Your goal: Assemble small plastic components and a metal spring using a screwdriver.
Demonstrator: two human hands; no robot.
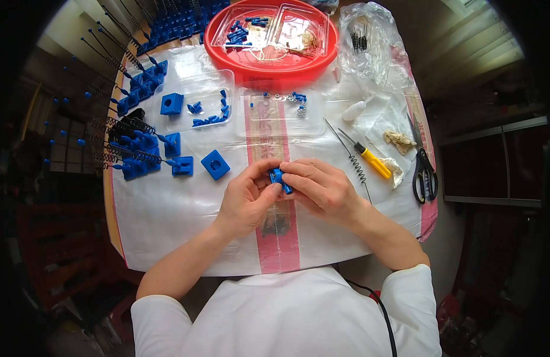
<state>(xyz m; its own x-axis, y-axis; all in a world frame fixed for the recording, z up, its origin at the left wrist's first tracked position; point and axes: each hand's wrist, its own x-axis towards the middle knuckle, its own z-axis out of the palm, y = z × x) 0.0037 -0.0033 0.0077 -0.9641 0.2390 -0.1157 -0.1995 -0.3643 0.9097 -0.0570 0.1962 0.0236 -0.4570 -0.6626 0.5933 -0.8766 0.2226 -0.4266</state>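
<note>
My left hand and my right hand meet over the middle of the table, closed on a small blue plastic part. Fingers cover much of it, so its full shape is hidden. Left of my hands a blue square block with a round hole lies on the covering. Beyond it, a blue piece with a dark spring stands beside similar pieces. To the right of my right hand lie a loose coil spring with long straight ends and a screwdriver with a yellow handle.
Past my hands are a clear tray of blue parts, a clear tray of small fittings and a red basin. Black-handled scissors lie at the right edge, near a white bottle. Rows of spring-topped blue pieces crowd the left.
</note>
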